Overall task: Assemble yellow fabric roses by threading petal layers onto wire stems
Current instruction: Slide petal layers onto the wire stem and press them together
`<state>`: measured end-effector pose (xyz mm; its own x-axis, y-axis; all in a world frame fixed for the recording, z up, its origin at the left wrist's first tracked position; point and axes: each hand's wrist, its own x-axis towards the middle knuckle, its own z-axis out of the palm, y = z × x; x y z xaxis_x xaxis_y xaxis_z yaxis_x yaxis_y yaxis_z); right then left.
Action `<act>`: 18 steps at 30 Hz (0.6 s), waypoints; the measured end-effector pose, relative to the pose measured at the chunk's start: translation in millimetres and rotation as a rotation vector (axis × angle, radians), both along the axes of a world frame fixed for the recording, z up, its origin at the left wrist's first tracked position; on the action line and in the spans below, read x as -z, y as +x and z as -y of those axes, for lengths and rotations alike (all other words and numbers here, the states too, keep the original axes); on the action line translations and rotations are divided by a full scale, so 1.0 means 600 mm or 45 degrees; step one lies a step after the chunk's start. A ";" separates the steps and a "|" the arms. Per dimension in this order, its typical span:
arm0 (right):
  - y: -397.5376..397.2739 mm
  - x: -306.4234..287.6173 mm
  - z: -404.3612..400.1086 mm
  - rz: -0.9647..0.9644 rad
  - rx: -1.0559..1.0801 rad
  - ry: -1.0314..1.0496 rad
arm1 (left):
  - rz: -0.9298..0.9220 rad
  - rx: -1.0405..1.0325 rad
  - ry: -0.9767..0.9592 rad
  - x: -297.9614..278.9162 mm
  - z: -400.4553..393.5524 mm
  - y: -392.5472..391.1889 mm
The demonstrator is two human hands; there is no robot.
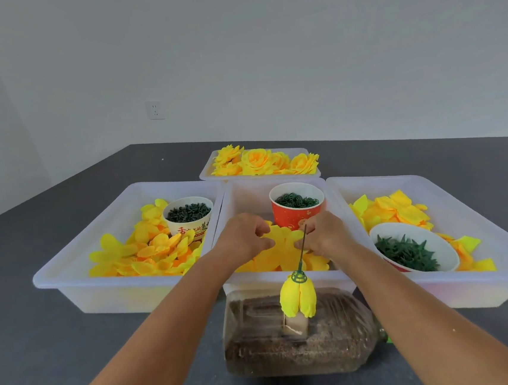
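A wire stem stands tilted in a holder on a clear sand-filled bottle, tip up. A yellow bud with a green cap hangs low on it. Over the middle white tray, my left hand and my right hand each pinch an edge of one yellow petal layer, just behind the wire tip. More petal layers lie under it in that tray.
The left tray holds yellow petals and a white cup of green parts. A red cup stands in the middle tray. The right tray holds petals and a bowl of green calyxes. Finished roses fill the far tray.
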<state>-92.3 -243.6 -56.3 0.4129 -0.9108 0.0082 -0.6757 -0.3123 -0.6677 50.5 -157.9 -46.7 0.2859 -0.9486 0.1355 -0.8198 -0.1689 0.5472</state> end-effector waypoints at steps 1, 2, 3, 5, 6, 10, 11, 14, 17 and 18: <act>-0.002 0.000 0.000 0.083 0.023 0.021 | 0.007 -0.006 0.014 0.000 0.000 0.000; -0.004 0.000 0.001 0.166 0.040 0.042 | 0.005 -0.016 0.014 0.000 0.000 0.001; -0.006 -0.001 0.001 0.250 0.050 0.069 | 0.001 -0.031 0.007 0.001 0.001 0.002; -0.007 -0.003 -0.001 0.374 0.063 0.107 | -0.019 -0.062 -0.014 0.002 0.001 0.001; -0.007 -0.005 -0.003 0.416 0.063 0.121 | -0.050 -0.073 -0.024 0.002 0.002 0.000; -0.006 -0.002 -0.003 0.519 0.017 0.142 | -0.186 -0.111 -0.033 0.004 0.004 -0.003; -0.007 -0.002 -0.002 0.537 0.011 0.150 | -0.194 -0.116 -0.032 0.005 0.005 -0.002; -0.007 -0.001 0.001 0.587 -0.017 0.193 | -0.206 -0.121 -0.037 0.006 0.008 -0.002; -0.006 -0.001 0.003 0.606 -0.057 0.229 | -0.173 -0.133 -0.043 0.006 0.009 -0.001; -0.005 -0.001 0.003 0.605 -0.068 0.242 | -0.181 -0.136 -0.051 0.006 0.009 -0.001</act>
